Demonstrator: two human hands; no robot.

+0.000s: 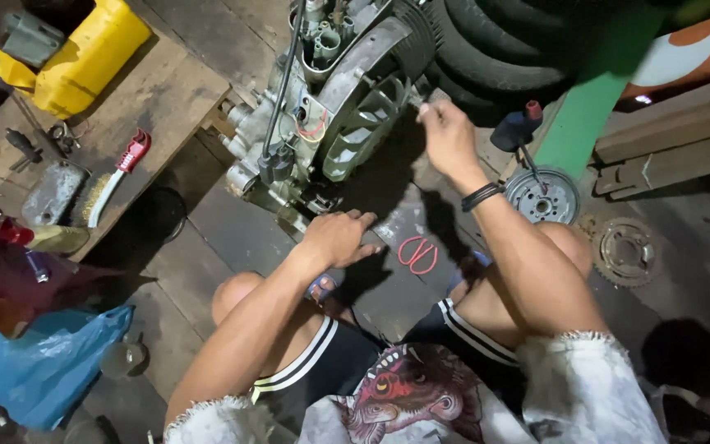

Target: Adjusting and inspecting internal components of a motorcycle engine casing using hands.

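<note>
A grey scooter engine lies on the wooden floor in front of me, its finned flywheel cover facing up. My left hand rests flat against the engine's lower edge, fingers spread. Further up, my right hand pinches a small metal tool or part at the right rim of the cover; a black band circles that wrist. The tool's working end is hidden in shadow.
Black tyres lie behind the engine. A round metal hub with a dark screwdriver, a sprocket and red clips lie right. Left: yellow jerrycan, wire brush, blue bag.
</note>
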